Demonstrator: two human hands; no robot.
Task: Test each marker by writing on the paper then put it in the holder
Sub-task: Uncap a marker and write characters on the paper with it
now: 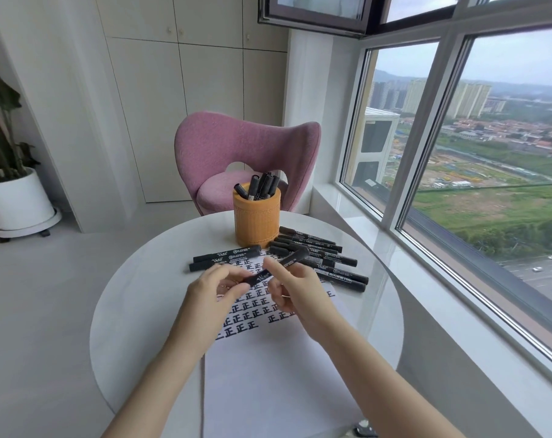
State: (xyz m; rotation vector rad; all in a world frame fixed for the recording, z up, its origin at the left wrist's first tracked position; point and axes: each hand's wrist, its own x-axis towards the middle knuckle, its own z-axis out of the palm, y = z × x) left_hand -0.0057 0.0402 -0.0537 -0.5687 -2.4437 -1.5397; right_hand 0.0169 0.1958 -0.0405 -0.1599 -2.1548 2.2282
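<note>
Round white desk [135, 311] standing by window [489, 169]. Nearest, paper [268, 374] lying flat, far part carrying rows of black characters. Above it, left hand [211, 292] pinching lower end of black marker [277, 268], right hand [296, 295] gripping its middle; marker tilting up to right. Beyond left hand, two markers [227, 257] lying side by side; beyond right hand, pile of markers [325, 257]. Behind them, holder [257, 219] standing upright, carrying several stored markers [262, 184]. Farthest, pink chair [236, 147] facing desk.

The left hand [217, 290] and right hand [298, 294] grip a marker [292, 260], apparently capped, above the paper [268, 374].
</note>
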